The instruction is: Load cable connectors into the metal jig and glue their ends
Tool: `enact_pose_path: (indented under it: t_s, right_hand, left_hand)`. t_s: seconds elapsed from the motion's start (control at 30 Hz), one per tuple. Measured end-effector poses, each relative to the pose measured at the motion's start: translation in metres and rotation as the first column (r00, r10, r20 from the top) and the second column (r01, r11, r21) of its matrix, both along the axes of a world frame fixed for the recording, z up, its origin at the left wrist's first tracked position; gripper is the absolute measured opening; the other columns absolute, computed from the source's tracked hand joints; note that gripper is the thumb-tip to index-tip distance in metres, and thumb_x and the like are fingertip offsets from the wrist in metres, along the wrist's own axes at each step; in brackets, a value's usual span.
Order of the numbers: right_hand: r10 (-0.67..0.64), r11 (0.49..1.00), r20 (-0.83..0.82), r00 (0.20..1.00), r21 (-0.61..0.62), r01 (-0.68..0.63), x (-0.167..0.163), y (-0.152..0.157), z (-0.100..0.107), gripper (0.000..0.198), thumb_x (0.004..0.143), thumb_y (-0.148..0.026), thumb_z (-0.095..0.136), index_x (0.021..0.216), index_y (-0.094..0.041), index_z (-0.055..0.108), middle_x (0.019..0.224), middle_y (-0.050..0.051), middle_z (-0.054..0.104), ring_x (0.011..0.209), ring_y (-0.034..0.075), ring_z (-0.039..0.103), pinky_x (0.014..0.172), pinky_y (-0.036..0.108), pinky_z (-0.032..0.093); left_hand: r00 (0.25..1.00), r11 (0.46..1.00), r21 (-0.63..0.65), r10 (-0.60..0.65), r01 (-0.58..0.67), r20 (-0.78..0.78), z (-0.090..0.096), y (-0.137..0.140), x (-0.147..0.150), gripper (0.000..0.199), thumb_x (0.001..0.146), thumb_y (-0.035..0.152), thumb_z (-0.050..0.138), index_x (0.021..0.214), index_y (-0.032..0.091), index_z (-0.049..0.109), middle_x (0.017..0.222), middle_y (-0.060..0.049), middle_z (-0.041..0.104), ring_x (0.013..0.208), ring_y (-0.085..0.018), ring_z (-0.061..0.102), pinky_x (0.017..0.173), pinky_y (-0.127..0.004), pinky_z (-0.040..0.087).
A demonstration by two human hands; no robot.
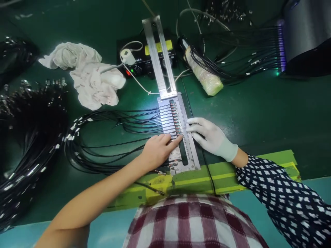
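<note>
A slotted metal fixture (191,148) lies on the bench, its frame-like metal lid (152,41) swung away from me. Several black cables (144,120) enter from the left and lie side by side in its grooves, their stripped ends over the slot. My left hand (159,150), bare, is closed over a cable at the row's near end, thumb pressing by the slot. Its fingertips partly hide that cable. My right hand (213,137), in a white glove, rests with fingers stretched out against the fixture's right edge.
A black control box (138,57) stands behind the fixture. White cloth (95,82) lies left of it, a wrapped handle (204,72) right. Cable bundles (33,137) fill the left side. Cables fan toward a grey machine (305,38). Green-yellow tape (224,179) covers the front edge.
</note>
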State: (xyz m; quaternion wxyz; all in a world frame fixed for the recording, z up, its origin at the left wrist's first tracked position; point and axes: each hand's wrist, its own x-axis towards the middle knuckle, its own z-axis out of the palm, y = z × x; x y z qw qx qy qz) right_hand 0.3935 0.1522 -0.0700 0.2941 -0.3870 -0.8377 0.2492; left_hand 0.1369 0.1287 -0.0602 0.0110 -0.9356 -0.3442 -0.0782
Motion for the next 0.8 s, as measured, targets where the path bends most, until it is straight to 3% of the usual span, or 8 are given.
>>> enact_pose_path:
  t_s: [0.07, 0.17, 0.3, 0.37, 0.6, 0.8]
  right_hand:
    - [-0.012, 1.000, -0.006, 1.000, -0.006, 0.012, 0.002, -0.005, 0.001, 0.021, 0.097, -0.017, 0.049, 0.110, -0.022, 0.066, 0.131, 0.010, 0.060, 0.119, 0.026, 0.059, 0.101, 0.048, 0.051]
    - [-0.031, 0.999, -0.022, 0.999, -0.029, 0.030, 0.005, -0.013, 0.002, 0.022, 0.097, -0.018, 0.050, 0.111, -0.024, 0.066, 0.128, 0.008, 0.062, 0.118, 0.025, 0.060, 0.102, 0.048, 0.051]
    - [-0.030, 0.998, -0.027, 0.999, -0.053, 0.029, 0.006, -0.016, 0.002, 0.021, 0.097, -0.019, 0.051, 0.111, -0.025, 0.066, 0.124, 0.007, 0.064, 0.116, 0.025, 0.060, 0.100, 0.050, 0.051]
    - [-0.036, 0.998, -0.032, 0.999, -0.059, 0.034, 0.006, -0.015, 0.002, 0.020, 0.098, -0.019, 0.051, 0.108, -0.025, 0.067, 0.122, 0.007, 0.065, 0.114, 0.025, 0.061, 0.099, 0.049, 0.051]
    - [-0.050, 0.996, -0.031, 0.998, -0.079, 0.047, 0.005, -0.012, 0.002, 0.019, 0.097, -0.020, 0.051, 0.105, -0.024, 0.068, 0.120, 0.006, 0.065, 0.113, 0.025, 0.061, 0.098, 0.048, 0.051]
    - [-0.051, 0.996, -0.032, 0.998, -0.079, 0.048, 0.004, -0.012, 0.005, 0.019, 0.097, -0.019, 0.051, 0.104, -0.025, 0.068, 0.119, 0.005, 0.066, 0.112, 0.025, 0.063, 0.099, 0.048, 0.052]
  left_hand:
    - [1.000, 0.999, -0.026, 0.026, -0.027, -0.009, 0.004, 0.002, 0.003, 0.038, 0.100, 0.019, 0.039, 0.133, 0.021, 0.057, 0.081, -0.004, 0.057, 0.068, -0.017, 0.052, 0.057, -0.028, 0.037]
    - [0.990, 0.974, -0.211, 0.103, -0.082, 0.094, 0.016, -0.004, -0.005, 0.036, 0.101, 0.022, 0.038, 0.132, 0.016, 0.056, 0.084, -0.005, 0.060, 0.073, -0.017, 0.055, 0.063, -0.029, 0.042]
    - [0.958, 0.826, -0.558, 0.216, -0.076, 0.189, 0.033, -0.025, -0.033, 0.023, 0.101, 0.026, 0.043, 0.111, 0.017, 0.062, 0.094, -0.006, 0.064, 0.088, -0.016, 0.059, 0.079, -0.028, 0.048]
    - [0.960, 0.765, -0.638, 0.236, -0.090, 0.148, 0.036, -0.038, -0.047, 0.020, 0.100, 0.029, 0.047, 0.104, 0.018, 0.063, 0.096, -0.006, 0.064, 0.091, -0.017, 0.059, 0.081, -0.029, 0.049]
    - [0.962, 0.757, -0.626, 0.272, -0.187, 0.041, 0.032, -0.060, -0.067, 0.019, 0.098, 0.032, 0.051, 0.108, 0.018, 0.061, 0.101, -0.008, 0.064, 0.095, -0.020, 0.059, 0.085, -0.034, 0.050]
    - [0.969, 0.847, -0.502, 0.238, -0.177, 0.060, 0.028, -0.066, -0.073, 0.013, 0.098, 0.024, 0.052, 0.104, 0.017, 0.061, 0.098, -0.006, 0.066, 0.091, -0.019, 0.061, 0.083, -0.033, 0.050]
